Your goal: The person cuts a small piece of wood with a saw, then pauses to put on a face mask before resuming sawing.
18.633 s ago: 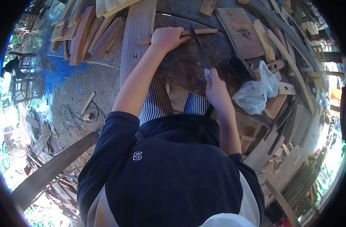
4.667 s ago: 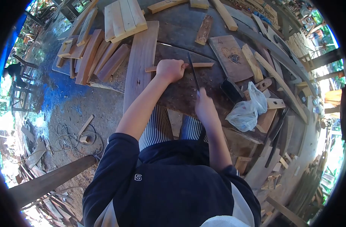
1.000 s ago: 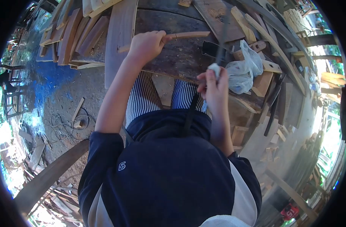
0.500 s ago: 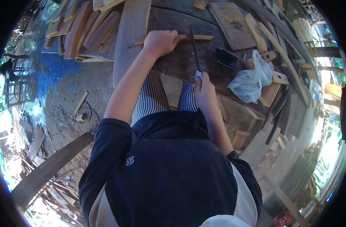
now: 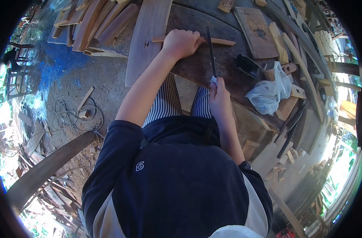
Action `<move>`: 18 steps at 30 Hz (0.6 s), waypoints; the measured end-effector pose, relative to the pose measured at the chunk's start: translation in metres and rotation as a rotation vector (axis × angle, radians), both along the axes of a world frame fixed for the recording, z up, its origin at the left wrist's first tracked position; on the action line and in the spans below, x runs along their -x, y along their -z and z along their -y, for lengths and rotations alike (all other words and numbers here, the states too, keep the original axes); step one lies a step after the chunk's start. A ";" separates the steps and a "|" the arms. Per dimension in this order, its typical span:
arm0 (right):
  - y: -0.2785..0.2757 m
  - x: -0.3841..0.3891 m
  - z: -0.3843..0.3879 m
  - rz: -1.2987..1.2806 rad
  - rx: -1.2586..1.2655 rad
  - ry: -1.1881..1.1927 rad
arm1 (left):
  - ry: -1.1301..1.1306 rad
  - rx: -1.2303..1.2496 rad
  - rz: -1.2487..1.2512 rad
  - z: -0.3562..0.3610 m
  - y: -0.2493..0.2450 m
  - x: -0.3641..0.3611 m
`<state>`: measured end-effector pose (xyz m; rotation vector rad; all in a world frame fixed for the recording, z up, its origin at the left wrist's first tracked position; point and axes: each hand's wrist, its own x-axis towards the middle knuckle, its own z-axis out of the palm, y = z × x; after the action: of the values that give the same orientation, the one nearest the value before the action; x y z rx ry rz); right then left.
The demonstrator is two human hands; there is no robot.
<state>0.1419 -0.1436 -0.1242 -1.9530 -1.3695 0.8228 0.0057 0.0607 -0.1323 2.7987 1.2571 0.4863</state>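
My left hand (image 5: 182,43) is closed around a thin strip of wood (image 5: 223,41), pressing it down over a wide plank (image 5: 147,43) and the dark workbench (image 5: 189,20). The strip's right end sticks out beyond my fingers. In my right hand (image 5: 220,97) is a long, narrow dark file (image 5: 211,53), gripped at its near end, where a white wrapping (image 5: 213,80) shows. The file points away from me and crosses the strip just right of my left hand.
Right of the file lie a black curved piece (image 5: 248,65), a wooden hand plane (image 5: 281,71) and a clear plastic bag (image 5: 268,95). A board (image 5: 256,33) with small nails sits behind them. Timber pieces (image 5: 89,23) are stacked at the left; a cord (image 5: 76,115) lies on the floor.
The bench and both hands sit further right in the view. The file now crosses the strip slightly nearer my left hand. Both hands keep their grips.
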 end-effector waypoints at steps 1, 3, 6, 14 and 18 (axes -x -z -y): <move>0.000 0.000 0.000 0.003 -0.009 -0.005 | 0.001 0.002 -0.002 0.000 0.000 0.000; 0.001 0.000 -0.001 0.002 -0.010 0.000 | 0.003 0.004 -0.006 0.000 -0.001 0.000; 0.000 0.002 -0.002 0.011 -0.021 0.008 | 0.006 -0.008 0.006 -0.001 0.000 0.000; -0.008 0.002 -0.003 0.114 0.094 0.006 | -0.022 0.033 0.009 0.000 -0.002 -0.001; -0.016 -0.005 -0.040 0.185 0.074 -0.064 | -0.024 0.099 -0.047 -0.001 -0.006 -0.003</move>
<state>0.1471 -0.1039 -0.1081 -2.0955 -1.5351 0.7472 0.0086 0.0618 -0.1264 2.7317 1.2876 0.3505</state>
